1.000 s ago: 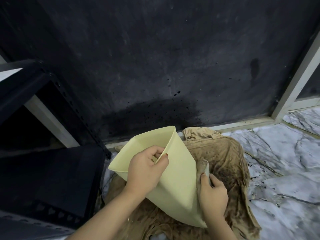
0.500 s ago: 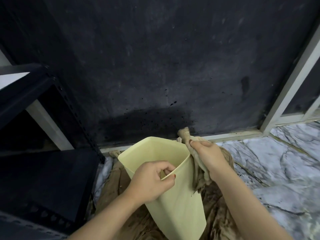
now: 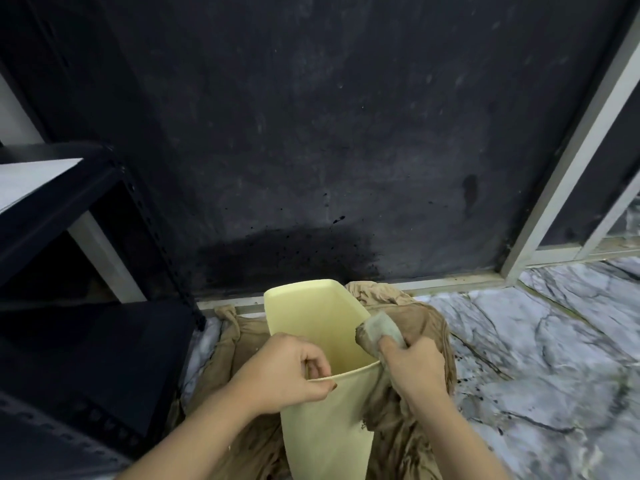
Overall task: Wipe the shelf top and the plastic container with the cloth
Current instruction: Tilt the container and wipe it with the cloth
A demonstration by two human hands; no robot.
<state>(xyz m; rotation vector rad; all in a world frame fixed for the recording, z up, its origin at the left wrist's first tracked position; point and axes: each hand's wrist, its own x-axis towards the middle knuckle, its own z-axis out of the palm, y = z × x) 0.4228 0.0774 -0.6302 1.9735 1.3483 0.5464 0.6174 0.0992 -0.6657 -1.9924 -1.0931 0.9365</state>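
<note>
A pale yellow plastic container (image 3: 322, 420) stands nearly upright in front of me, its open mouth facing up. My left hand (image 3: 284, 372) pinches its near rim, fingers curled inside. My right hand (image 3: 412, 368) is closed on a bunched, dirty brown cloth (image 3: 379, 329) pressed against the container's right rim. The rest of the brown cloth (image 3: 422, 317) spreads over the floor under and behind the container. The black shelf (image 3: 86, 344) stands at the left, with its pale top board (image 3: 31, 178) partly in view.
A dark, stained wall (image 3: 311, 150) rises straight ahead. A white metal frame (image 3: 568, 168) runs up at the right. Grey marbled floor (image 3: 554, 358) with dark specks lies to the right. The shelf's perforated black post (image 3: 162, 251) stands close to the container's left.
The container has turned more upright, its mouth now facing up. My right hand came down from the far rim to the right rim, still bunching the cloth. My left hand keeps the near rim.
</note>
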